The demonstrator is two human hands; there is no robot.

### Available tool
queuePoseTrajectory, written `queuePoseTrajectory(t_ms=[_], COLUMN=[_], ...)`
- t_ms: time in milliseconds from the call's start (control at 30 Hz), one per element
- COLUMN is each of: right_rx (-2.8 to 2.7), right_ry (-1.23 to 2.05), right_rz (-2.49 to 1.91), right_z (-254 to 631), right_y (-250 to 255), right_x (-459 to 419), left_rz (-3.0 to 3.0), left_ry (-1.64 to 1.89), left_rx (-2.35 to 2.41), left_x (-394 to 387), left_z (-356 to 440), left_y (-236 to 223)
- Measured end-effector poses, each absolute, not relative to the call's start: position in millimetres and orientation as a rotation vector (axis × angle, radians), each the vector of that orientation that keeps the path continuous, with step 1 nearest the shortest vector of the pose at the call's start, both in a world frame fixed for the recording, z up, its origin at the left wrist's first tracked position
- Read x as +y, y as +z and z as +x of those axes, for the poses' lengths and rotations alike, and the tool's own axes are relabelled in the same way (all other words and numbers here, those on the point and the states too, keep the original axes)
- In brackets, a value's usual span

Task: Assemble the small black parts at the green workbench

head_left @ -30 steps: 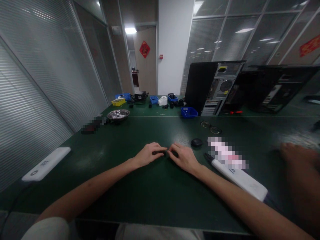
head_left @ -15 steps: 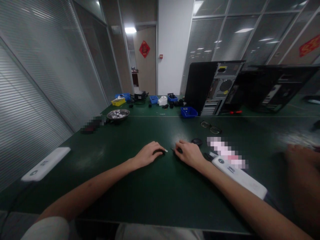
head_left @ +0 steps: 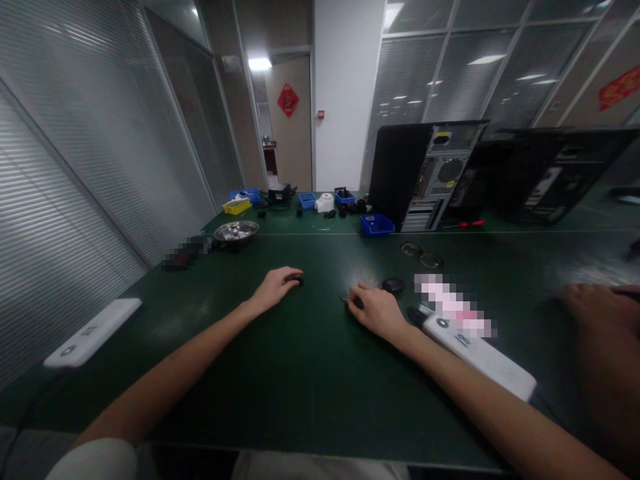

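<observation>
Green tabletop (head_left: 280, 400) spans beneath the separated hands: left hand (head_left: 274, 288) has fingers closed around a small dark object (head_left: 295, 278); right hand (head_left: 379, 311) pinches a thin-tipped piece (head_left: 344, 300). Holding seems underway; moving either calls for steady fingers.

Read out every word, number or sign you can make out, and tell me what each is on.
"18", as it seems: the right white box.
Left white box: marking too blurred.
Red diamond on the door: character too blurred.
Red banner: writing too blurred.
Computer tower: yellow labels too small to read.
</observation>
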State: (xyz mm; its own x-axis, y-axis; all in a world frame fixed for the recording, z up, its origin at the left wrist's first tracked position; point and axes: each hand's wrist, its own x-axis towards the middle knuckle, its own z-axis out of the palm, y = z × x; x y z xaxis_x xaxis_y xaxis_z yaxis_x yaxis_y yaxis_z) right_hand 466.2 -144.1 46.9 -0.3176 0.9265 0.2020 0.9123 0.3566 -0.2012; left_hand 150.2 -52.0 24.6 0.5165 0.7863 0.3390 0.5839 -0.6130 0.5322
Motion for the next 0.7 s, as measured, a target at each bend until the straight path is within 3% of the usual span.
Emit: queuePoseTrajectory(t_ms=[300,700], right_rx=[-2.324,-2.320], right_ry=[0.079,0.084], right_rz=[-1.606,-1.590], right_z=[467,466], right_y=[46,42], right_x=[-145,-143], left_rz=[2.135,2.089], left_ry=[0.928,0.996], left_rx=[2.279,2.341], left_x=[13,15], left_z=[-34,-50], left_y=[12,3])
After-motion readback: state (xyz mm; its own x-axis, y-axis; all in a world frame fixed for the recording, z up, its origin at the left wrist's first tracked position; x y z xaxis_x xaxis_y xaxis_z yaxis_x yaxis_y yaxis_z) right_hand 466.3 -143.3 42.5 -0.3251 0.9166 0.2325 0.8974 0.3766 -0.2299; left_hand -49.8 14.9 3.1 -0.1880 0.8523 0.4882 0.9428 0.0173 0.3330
